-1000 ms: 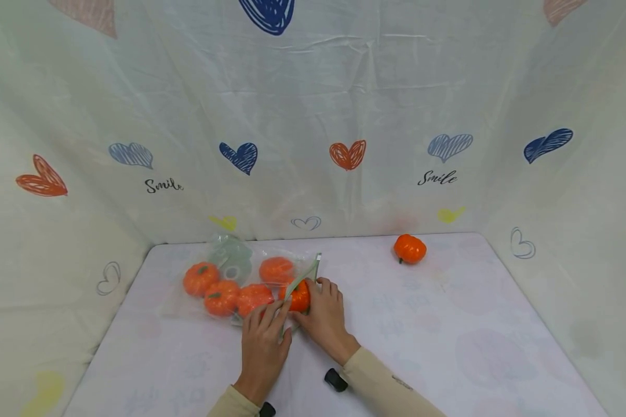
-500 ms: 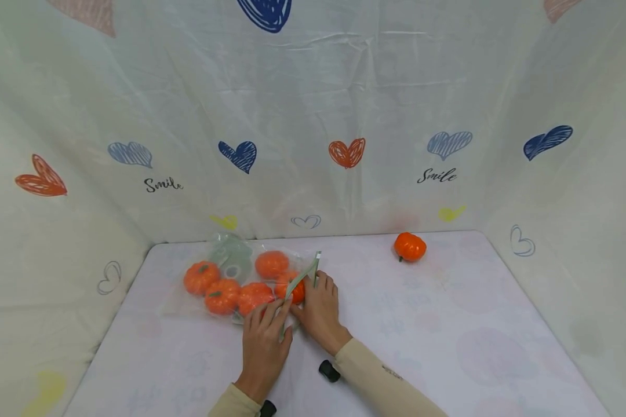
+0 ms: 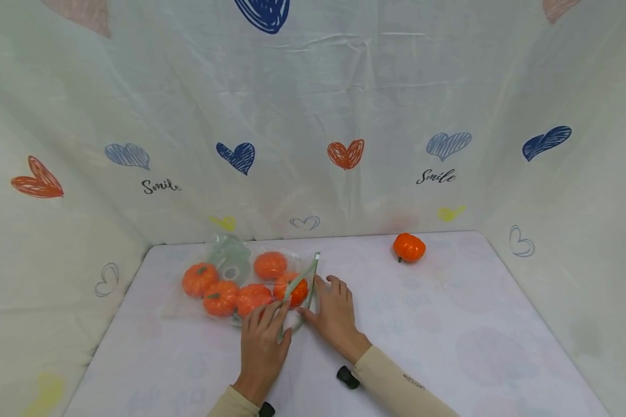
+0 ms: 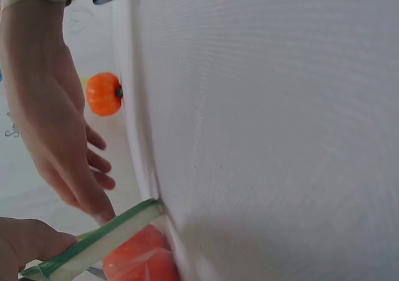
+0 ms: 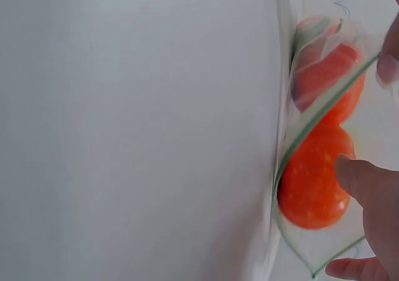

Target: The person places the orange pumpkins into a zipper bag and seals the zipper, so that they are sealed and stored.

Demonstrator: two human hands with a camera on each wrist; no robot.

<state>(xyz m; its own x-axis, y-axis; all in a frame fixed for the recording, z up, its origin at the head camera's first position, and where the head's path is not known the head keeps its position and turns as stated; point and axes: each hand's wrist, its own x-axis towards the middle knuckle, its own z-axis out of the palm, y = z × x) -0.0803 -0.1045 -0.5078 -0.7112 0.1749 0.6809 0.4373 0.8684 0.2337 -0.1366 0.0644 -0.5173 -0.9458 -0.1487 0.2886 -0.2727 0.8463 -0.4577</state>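
Note:
A clear zip bag (image 3: 230,255) with green edging lies on its side on the table, several small orange pumpkins (image 3: 221,298) inside it. My left hand (image 3: 263,336) pinches the bag's edge at the near side of its mouth; in the left wrist view its thumb (image 4: 47,238) presses on the green strip (image 4: 93,240). The mouth gapes toward the right. Just inside it rests one pumpkin (image 5: 315,190), behind the green edge. Beside the mouth is my right hand (image 3: 336,313), fingers spread and holding nothing, its thumb (image 5: 358,175) overlapping that pumpkin in the right wrist view.
One loose pumpkin (image 3: 409,248) sits near the table's back edge, right of the bag. A white cloth covers the table (image 3: 448,347). Curtains (image 3: 302,87) printed with hearts stand behind it and along both sides.
My right hand first pushed a pumpkin leftward into the bag's mouth, then let go of it and drew back slightly right. The left hand has stayed at the bag's edge.

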